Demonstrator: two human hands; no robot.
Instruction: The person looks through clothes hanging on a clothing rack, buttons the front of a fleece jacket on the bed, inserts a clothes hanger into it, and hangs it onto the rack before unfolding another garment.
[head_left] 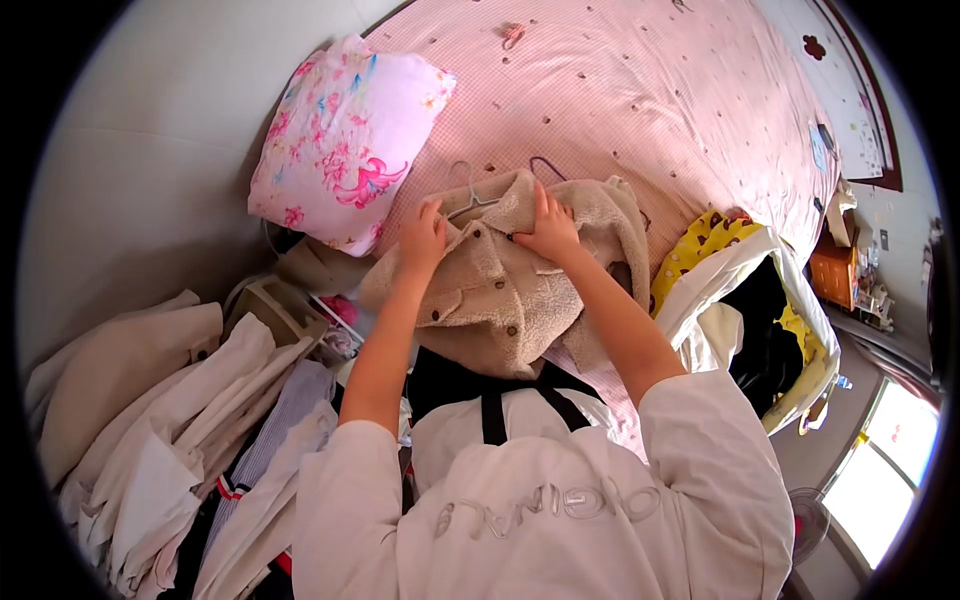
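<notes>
A beige fleece jacket point(535, 310) with dark brown buttons lies on the pink checked bed in front of me. The hook of a pale hanger point(463, 186) sticks up at its collar, and a dark purple hanger point(545, 166) shows just behind. At the jacket's left shoulder, beside the pale hanger, my left hand point(422, 238) has its fingers bent onto the fabric. My right hand point(550, 232) rests on the right side of the collar, thumb and fingers spread. The jacket's cloth hides most of the pale hanger.
A floral pillow point(345, 145) lies at the bed's left edge, against the wall. Several light garments point(180, 430) hang or lie piled at lower left. To the right stands a white-rimmed laundry bag point(700, 300) with black and white clothes. A hair tie point(513, 37) lies on the bed point(640, 120).
</notes>
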